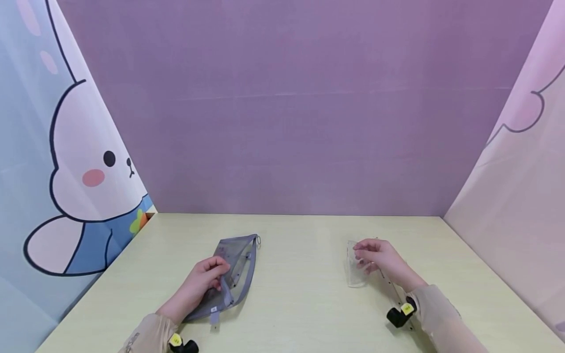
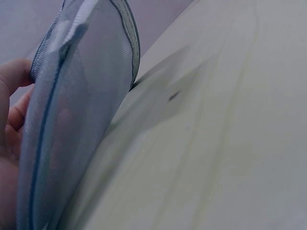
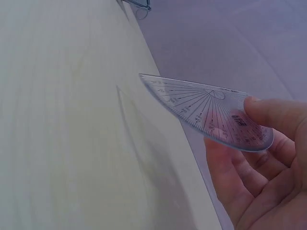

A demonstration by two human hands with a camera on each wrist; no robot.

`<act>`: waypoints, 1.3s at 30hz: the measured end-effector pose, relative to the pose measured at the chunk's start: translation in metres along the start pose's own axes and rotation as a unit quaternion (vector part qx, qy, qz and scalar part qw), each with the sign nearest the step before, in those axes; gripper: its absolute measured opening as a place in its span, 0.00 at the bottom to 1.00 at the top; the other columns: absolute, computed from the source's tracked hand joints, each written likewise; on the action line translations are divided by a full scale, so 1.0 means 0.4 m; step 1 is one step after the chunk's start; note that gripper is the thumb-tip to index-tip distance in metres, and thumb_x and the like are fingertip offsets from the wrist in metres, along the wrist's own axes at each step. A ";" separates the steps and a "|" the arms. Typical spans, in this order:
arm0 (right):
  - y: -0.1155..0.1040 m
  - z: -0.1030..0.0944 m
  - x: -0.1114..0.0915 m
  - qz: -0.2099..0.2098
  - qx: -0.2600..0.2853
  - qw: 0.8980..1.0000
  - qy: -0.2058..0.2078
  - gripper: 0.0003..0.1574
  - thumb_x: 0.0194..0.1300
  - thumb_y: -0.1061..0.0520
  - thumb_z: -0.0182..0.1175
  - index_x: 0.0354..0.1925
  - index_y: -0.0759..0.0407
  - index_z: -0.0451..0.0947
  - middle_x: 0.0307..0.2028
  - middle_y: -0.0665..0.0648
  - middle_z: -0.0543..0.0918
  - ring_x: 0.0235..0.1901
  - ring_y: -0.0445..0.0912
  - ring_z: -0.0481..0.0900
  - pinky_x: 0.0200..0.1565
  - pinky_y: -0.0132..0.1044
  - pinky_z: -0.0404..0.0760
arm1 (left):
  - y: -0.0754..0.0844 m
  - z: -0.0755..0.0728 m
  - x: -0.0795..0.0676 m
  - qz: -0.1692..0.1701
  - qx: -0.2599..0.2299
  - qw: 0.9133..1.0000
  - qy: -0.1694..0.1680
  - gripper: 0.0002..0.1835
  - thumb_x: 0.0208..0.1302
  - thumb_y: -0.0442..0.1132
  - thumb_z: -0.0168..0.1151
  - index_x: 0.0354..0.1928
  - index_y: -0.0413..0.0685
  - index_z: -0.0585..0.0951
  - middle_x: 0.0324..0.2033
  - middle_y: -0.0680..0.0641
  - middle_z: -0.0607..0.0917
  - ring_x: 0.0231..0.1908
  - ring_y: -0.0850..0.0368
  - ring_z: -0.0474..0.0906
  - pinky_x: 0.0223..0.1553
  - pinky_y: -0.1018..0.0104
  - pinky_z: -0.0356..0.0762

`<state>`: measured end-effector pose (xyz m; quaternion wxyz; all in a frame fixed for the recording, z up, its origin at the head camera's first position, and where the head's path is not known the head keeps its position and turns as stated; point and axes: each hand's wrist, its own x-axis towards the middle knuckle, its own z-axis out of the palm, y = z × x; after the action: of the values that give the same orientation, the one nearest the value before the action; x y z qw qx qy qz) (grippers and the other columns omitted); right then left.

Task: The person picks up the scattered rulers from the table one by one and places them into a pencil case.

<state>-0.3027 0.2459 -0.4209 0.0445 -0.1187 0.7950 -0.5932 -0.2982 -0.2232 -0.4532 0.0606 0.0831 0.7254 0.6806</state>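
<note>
Head view, left side: the left hand (image 1: 205,275) pinches the fabric of a grey mesh pouch (image 1: 228,251) between thumb and fingers. The pouch sits tilted at the pale table (image 1: 300,294), its mouth gaping rightward; whether its lower edge fully rests on the surface cannot be confirmed. A fabric tab (image 1: 214,316) marks its near end, a small ring (image 1: 259,240) its far end. Well apart, to the right, a clear protractor (image 3: 206,106) is raised off the table, its shadow separate from it in the right wrist view. The right hand (image 1: 385,262) pinches it at one end between thumb and fingers.

Risks, by judgement. Pouch: the mesh looks limp, so a slackened left pinch could let the mouth fold closed. Protractor: support is at one end only and the plastic looks smooth, so a weak pinch could let it swivel or drop. Its transparency also makes its outline easy to misjudge against the pale surface.

Orientation: the pouch's long axis slants from the tab, near and leftward, to the ring, farther and rightward. The protractor's long axis follows its straight edge, running roughly toward the person, with its free pointed corner facing that way.
</note>
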 end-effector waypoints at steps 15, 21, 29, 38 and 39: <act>0.013 0.008 0.003 0.028 0.049 0.998 0.024 0.26 0.70 0.57 0.56 0.56 0.77 0.67 0.40 0.59 0.82 0.35 0.51 0.84 0.34 0.41 0.83 | -0.003 0.002 0.005 0.003 -0.008 1.000 -0.003 0.06 0.65 0.36 0.61 0.35 0.41 0.77 0.29 0.50 0.75 0.22 0.63 0.70 0.26 0.70 0.74; 0.003 0.014 0.010 0.030 0.062 0.998 0.018 0.27 0.71 0.56 0.56 0.56 0.78 0.66 0.40 0.59 0.83 0.34 0.50 0.84 0.33 0.40 0.83 | 0.002 -0.003 -0.001 -0.003 -0.005 1.000 0.002 0.07 0.66 0.38 0.61 0.36 0.41 0.77 0.30 0.50 0.75 0.22 0.62 0.70 0.27 0.69 0.74; 0.002 0.020 0.017 0.027 0.055 0.998 0.013 0.27 0.72 0.56 0.55 0.57 0.77 0.66 0.41 0.59 0.82 0.36 0.50 0.84 0.34 0.41 0.83 | 0.004 0.000 0.003 0.003 -0.003 1.000 -0.003 0.07 0.65 0.37 0.62 0.35 0.40 0.77 0.30 0.50 0.75 0.22 0.62 0.69 0.27 0.69 0.74; -0.013 0.043 0.032 0.016 0.056 0.998 0.007 0.26 0.70 0.55 0.57 0.55 0.76 0.69 0.40 0.59 0.83 0.34 0.50 0.84 0.34 0.41 0.83 | 0.002 -0.001 -0.001 -0.002 -0.002 1.000 0.006 0.08 0.65 0.37 0.62 0.36 0.38 0.77 0.29 0.50 0.75 0.22 0.62 0.69 0.26 0.69 0.74; -0.015 0.046 0.034 0.017 0.055 0.998 0.006 0.25 0.70 0.55 0.57 0.55 0.75 0.69 0.40 0.59 0.83 0.34 0.50 0.83 0.34 0.41 0.83 | 0.002 0.000 -0.001 -0.002 -0.001 1.000 0.006 0.09 0.65 0.37 0.62 0.37 0.37 0.77 0.29 0.50 0.75 0.21 0.62 0.69 0.26 0.69 0.74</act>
<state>-0.3110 0.2241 -0.4196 0.0562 -0.0985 0.7633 -0.6361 -0.2979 -0.2234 -0.4525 0.0577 0.0782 0.7252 0.6816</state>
